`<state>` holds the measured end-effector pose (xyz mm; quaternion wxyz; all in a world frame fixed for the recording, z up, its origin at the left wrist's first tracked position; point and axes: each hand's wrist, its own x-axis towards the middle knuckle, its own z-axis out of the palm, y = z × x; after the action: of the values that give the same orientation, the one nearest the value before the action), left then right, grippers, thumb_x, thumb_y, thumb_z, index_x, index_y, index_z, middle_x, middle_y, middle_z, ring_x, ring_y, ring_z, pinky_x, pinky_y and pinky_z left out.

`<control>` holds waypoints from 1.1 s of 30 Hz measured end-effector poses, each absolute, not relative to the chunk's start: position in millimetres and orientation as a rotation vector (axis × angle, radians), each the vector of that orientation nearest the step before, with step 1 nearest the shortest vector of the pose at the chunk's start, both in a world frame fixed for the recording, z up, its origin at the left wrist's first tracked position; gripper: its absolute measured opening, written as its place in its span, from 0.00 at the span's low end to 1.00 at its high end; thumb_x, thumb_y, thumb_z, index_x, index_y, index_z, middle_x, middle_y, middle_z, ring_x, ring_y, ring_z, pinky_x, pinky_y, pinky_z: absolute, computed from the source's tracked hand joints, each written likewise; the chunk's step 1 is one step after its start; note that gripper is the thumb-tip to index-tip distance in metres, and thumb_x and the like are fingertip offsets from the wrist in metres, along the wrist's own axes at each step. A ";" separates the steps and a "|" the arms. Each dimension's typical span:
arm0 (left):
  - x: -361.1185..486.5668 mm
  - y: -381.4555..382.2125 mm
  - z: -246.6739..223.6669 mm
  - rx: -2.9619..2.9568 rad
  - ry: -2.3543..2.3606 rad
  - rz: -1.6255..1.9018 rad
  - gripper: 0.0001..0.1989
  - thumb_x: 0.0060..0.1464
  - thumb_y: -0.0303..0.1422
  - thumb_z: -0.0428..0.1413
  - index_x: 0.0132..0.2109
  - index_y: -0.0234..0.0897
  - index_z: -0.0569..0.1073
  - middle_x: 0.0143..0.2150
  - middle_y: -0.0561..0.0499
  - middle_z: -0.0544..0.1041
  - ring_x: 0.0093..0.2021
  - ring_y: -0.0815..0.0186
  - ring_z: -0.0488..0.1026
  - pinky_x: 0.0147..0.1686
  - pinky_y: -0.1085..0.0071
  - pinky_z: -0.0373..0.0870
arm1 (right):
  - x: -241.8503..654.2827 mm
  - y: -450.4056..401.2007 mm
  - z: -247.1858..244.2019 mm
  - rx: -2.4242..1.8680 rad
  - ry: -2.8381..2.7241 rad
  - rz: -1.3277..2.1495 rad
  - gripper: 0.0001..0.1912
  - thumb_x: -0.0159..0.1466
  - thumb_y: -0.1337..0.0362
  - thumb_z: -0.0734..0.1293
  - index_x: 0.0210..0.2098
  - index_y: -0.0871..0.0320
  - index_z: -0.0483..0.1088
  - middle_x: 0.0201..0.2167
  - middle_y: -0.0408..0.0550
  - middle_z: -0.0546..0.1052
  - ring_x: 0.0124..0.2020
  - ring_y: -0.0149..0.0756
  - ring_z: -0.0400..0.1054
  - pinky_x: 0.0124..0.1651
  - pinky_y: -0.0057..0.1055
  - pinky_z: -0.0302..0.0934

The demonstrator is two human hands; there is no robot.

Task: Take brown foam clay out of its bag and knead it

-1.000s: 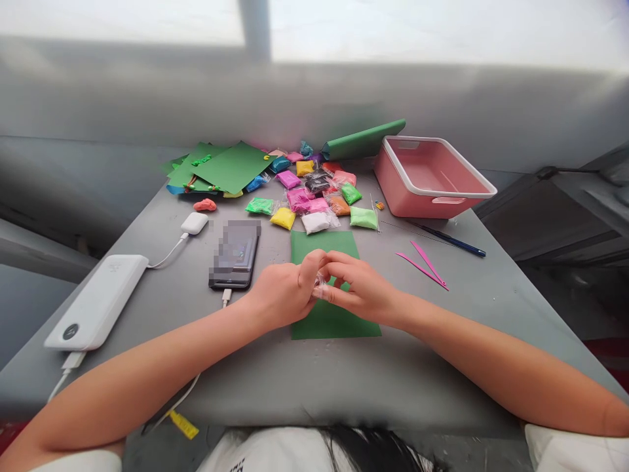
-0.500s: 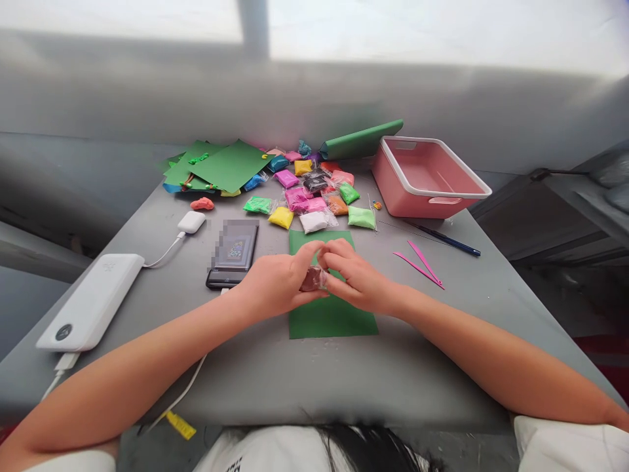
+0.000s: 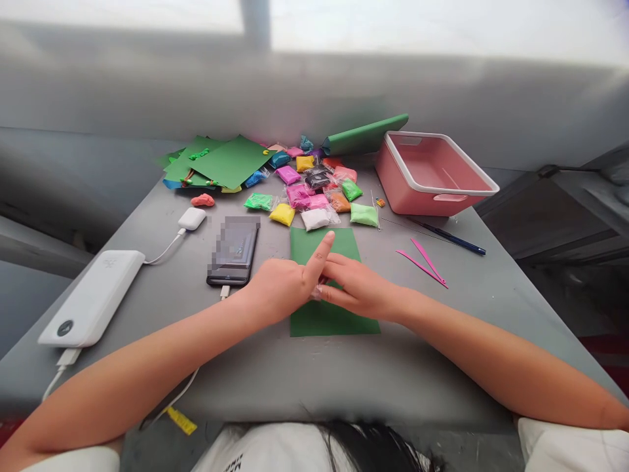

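I see my left hand [image 3: 281, 288] and right hand [image 3: 358, 288] meeting over the green card sheet [image 3: 330, 288], which lies flat on the grey table [image 3: 442, 341] straight in front of me — a clean backing for whatever gets worked there. Between the fingertips sits a small clear packet [image 3: 316, 293]; both hands pinch it from opposite sides, the left forefinger lifted and pointing away, probably so the thumb and lower fingers can take the load. The packet is mostly hidden, so I cannot say for certain what it holds or how firmly it is gripped.

Beyond the sheet the colored clay packets [image 3: 314, 196] lie in a loose heap, close enough to reach without leaning. The pink tub [image 3: 432, 174] stands to the right of them, open side up. Pink modelling tools [image 3: 425, 262] and a dark pen [image 3: 449, 237] rest on the right — the phone [image 3: 233, 250] and power bank [image 3: 93, 296] on the left.
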<state>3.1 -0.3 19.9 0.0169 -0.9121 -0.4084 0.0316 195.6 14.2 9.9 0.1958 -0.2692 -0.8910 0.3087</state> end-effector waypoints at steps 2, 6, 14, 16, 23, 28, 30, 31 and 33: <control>4.2 -2.4 20.3 -2.892 -1.256 0.063 0.50 0.60 0.43 0.60 0.74 0.24 0.39 0.27 0.52 0.80 0.26 0.60 0.78 0.23 0.72 0.54 | 191.1 7.7 11.7 -0.703 -2.508 0.830 0.11 0.71 0.63 0.56 0.40 0.57 0.68 0.37 0.51 0.75 0.41 0.40 0.68 0.46 0.39 0.68; 4.8 -5.6 21.0 -2.955 -1.267 -0.125 0.62 0.52 0.52 0.65 0.74 0.24 0.37 0.26 0.53 0.80 0.26 0.59 0.78 0.23 0.72 0.53 | 186.6 1.9 12.1 -0.659 -2.457 0.769 0.11 0.71 0.64 0.55 0.36 0.57 0.66 0.36 0.51 0.73 0.38 0.39 0.66 0.42 0.37 0.67; -1.8 0.2 26.6 -2.843 -1.528 -0.259 0.58 0.55 0.56 0.60 0.74 0.26 0.39 0.27 0.53 0.80 0.26 0.60 0.78 0.24 0.72 0.53 | 201.7 24.8 11.8 -0.775 -2.406 0.507 0.12 0.69 0.64 0.57 0.28 0.53 0.56 0.27 0.44 0.63 0.30 0.35 0.57 0.34 0.32 0.58; -5.2 3.0 26.4 -2.797 -1.587 -0.267 0.59 0.54 0.57 0.61 0.74 0.26 0.39 0.26 0.53 0.79 0.26 0.60 0.78 0.24 0.72 0.52 | 207.6 31.4 14.4 -0.832 -2.354 0.501 0.12 0.69 0.64 0.58 0.28 0.53 0.57 0.27 0.43 0.63 0.30 0.34 0.58 0.34 0.32 0.57; -10.3 6.2 27.0 -2.867 -1.724 -0.344 0.56 0.57 0.56 0.58 0.74 0.28 0.37 0.28 0.53 0.78 0.28 0.59 0.77 0.26 0.73 0.57 | 213.8 33.6 17.8 -0.951 -2.020 1.021 0.11 0.71 0.56 0.61 0.42 0.56 0.68 0.31 0.44 0.73 0.28 0.30 0.68 0.32 0.31 0.66; -13.1 6.5 27.9 -3.140 -1.665 -0.516 0.38 0.69 0.45 0.42 0.74 0.28 0.37 0.36 0.49 0.80 0.35 0.57 0.78 0.33 0.68 0.65 | 212.2 32.1 17.4 -0.732 -2.065 1.015 0.16 0.73 0.54 0.59 0.44 0.56 0.74 0.36 0.48 0.74 0.29 0.29 0.69 0.33 0.32 0.69; -15.4 7.7 28.9 -3.228 -1.684 -0.612 0.36 0.69 0.42 0.40 0.74 0.29 0.37 0.39 0.47 0.81 0.38 0.57 0.78 0.37 0.66 0.68 | 214.0 33.3 19.8 -0.728 -2.135 0.966 0.15 0.73 0.56 0.60 0.44 0.56 0.75 0.37 0.50 0.75 0.32 0.31 0.70 0.35 0.32 0.69; -16.7 8.4 29.4 -3.271 -1.687 -0.660 0.35 0.69 0.42 0.41 0.74 0.30 0.38 0.40 0.47 0.81 0.40 0.57 0.78 0.39 0.65 0.69 | 215.1 33.7 20.9 -0.733 -2.176 0.963 0.14 0.72 0.58 0.61 0.45 0.57 0.76 0.38 0.51 0.76 0.34 0.32 0.70 0.36 0.32 0.68; -19.3 9.9 29.8 -3.356 -1.663 -0.700 0.34 0.68 0.41 0.43 0.73 0.31 0.41 0.41 0.47 0.81 0.41 0.58 0.79 0.41 0.65 0.70 | 216.9 34.0 22.1 -0.741 -2.226 1.017 0.12 0.70 0.59 0.63 0.45 0.57 0.76 0.38 0.51 0.75 0.36 0.33 0.71 0.37 0.32 0.69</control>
<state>-19.3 9.9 29.8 -0.3283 -0.8320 -0.4122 -0.1735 216.9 34.0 22.1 0.2881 -0.2776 -0.8336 0.3808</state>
